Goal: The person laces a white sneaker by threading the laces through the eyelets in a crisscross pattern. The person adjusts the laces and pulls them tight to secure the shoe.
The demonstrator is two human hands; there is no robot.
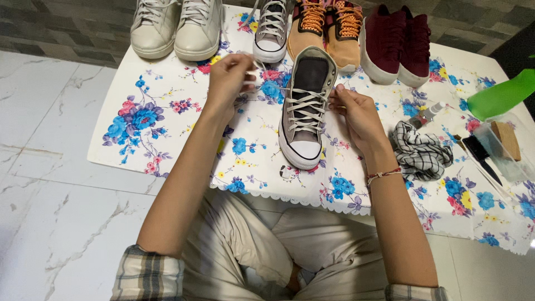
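A grey canvas sneaker (305,114) with white laces and a white toe cap lies on a flowered cloth (161,128), toe toward me. My left hand (229,78) is raised to the sneaker's left, fingers pinched on a white lace end (252,69) pulled out sideways. My right hand (356,114) rests against the sneaker's right side near the upper eyelets, fingers closed on the lace there.
Behind stand a pair of white sneakers (175,28), a second grey sneaker (272,30), tan shoes with orange laces (329,33) and maroon shoes (397,44). To the right lie a checked rag (421,153), a green bottle (501,95), a small spray bottle (429,111) and a clear container holding a brush (504,142).
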